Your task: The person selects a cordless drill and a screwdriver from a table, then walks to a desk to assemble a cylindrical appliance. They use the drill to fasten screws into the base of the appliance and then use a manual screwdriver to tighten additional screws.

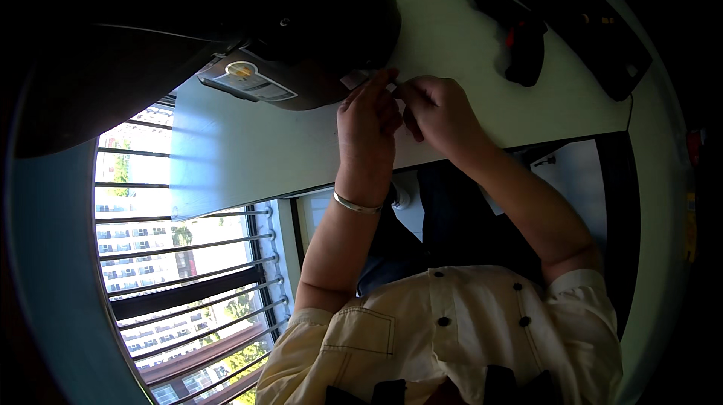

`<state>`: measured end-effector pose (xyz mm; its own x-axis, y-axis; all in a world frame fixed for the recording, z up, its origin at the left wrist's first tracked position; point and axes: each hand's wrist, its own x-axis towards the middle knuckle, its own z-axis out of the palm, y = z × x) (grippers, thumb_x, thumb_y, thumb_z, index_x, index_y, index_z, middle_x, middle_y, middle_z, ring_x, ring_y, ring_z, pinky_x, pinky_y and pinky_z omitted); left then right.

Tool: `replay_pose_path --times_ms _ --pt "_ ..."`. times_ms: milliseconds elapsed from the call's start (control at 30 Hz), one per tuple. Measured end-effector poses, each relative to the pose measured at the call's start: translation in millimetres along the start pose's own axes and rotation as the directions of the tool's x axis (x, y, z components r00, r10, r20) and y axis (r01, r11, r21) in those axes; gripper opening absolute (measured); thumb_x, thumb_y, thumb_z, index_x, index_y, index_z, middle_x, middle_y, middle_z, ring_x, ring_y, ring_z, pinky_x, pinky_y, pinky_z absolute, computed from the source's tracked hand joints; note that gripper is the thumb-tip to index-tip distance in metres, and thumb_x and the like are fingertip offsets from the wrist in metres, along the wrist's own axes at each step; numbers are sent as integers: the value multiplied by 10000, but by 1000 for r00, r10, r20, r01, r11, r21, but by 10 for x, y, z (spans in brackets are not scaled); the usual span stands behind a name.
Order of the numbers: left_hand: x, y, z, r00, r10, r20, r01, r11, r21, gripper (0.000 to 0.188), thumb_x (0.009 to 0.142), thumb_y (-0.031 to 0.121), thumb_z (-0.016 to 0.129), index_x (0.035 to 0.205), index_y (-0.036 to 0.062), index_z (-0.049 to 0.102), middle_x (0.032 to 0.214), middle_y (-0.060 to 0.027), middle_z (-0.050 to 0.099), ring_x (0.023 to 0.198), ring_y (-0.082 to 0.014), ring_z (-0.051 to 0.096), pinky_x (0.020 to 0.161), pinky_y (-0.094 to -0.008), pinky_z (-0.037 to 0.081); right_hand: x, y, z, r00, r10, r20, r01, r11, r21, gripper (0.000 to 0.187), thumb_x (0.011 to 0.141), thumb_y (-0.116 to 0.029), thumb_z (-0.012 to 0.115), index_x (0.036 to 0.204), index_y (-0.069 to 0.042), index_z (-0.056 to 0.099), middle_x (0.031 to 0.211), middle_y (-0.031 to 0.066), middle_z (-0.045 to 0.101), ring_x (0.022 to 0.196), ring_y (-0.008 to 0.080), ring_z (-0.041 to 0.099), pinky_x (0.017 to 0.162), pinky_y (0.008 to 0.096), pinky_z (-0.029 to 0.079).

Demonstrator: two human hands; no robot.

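Both my hands meet at the near edge of a large, dark, rounded appliance (331, 36). My left hand (369, 115) has its fingers drawn together and pointing up against the lower rim of the appliance. Beside it, my right hand (437, 107) is closed in a pinch, its thumb and fingertips almost touching the left fingertips. A small pale thing (391, 88) shows between the two hands, too dim and small to name. On the appliance's side, left of my hands, is a pale label (248, 82) with a yellow picture.
A dark power screwdriver (523, 47) with a red button lies on the pale table (444, 43) at the right. Behind it sits a long black tool case (595, 28) with an orange item in it. A barred window (181, 269) is at the lower left.
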<state>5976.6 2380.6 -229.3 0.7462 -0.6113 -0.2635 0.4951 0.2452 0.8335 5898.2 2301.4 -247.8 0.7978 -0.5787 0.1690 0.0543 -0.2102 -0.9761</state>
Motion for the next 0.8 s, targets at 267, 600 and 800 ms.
replay_pose_path --times_ms 267,600,800 --pt "-237 174 -126 879 466 101 -444 722 530 134 868 92 533 880 -28 593 526 21 413 437 -61 348 415 -190 289 23 -43 15 922 -367 -125 296 874 -386 162 834 -78 546 696 6 560 510 124 517 415 196 490 421 284 386" --pt "110 1423 -364 212 930 299 -772 -28 635 239 911 128 406 832 -32 564 821 -87 516 723 -155 450 690 -315 382 33 -14 -13 898 -433 -76 342 796 -499 177 827 -87 555 669 -11 528 492 97 501 389 201 474 394 285 374" --pt "506 1558 -512 173 937 302 -590 -146 794 168 775 74 481 792 -24 617 766 -117 591 716 -190 552 671 -308 432 56 132 -13 779 -616 112 444 417 -793 92 831 -100 548 822 -9 553 503 74 512 419 187 512 379 278 402"
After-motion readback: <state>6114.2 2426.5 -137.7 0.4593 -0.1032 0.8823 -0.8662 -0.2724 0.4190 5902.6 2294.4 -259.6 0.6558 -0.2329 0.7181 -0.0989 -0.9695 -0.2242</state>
